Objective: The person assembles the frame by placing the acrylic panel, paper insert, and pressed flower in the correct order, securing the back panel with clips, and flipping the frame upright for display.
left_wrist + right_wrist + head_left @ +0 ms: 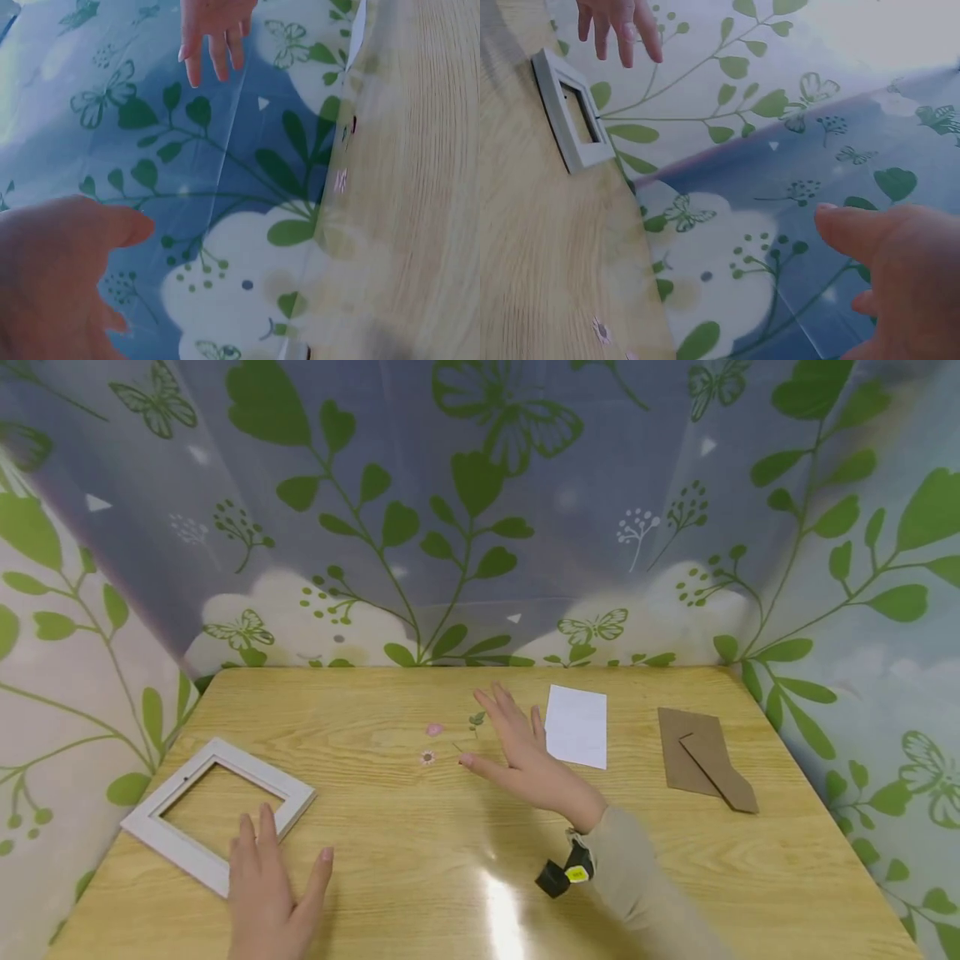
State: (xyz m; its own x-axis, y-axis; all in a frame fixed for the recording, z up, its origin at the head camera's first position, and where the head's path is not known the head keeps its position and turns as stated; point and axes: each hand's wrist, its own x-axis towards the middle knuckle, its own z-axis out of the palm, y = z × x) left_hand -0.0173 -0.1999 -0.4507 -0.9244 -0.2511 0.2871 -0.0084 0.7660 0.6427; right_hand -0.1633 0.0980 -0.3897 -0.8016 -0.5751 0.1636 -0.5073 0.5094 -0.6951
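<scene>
My left hand [266, 893] hovers with spread fingers at the near right corner of a white picture frame [180, 852], its fingertips overlapping the rail in the head view; contact cannot be told. The frame's opening shows no panel. Toward the middle, my right hand [536, 772] is held out with fingers extended and holds nothing. Left of it lie a pink pressed flower [434, 728], a pale daisy-like flower [427, 757] with a dark centre and a small green leaf sprig [477, 719]. Just beyond that hand is a white paper sheet [576, 727], partly overlapped by its fingers.
A brown backing board [686, 731] with a stand leg [723, 772] across it lies on the right of the wooden table [390, 860]. Patterned cloth [465, 585] with leaves and butterflies rises behind and at both sides. A black wrist camera [555, 877] hangs from the right wrist.
</scene>
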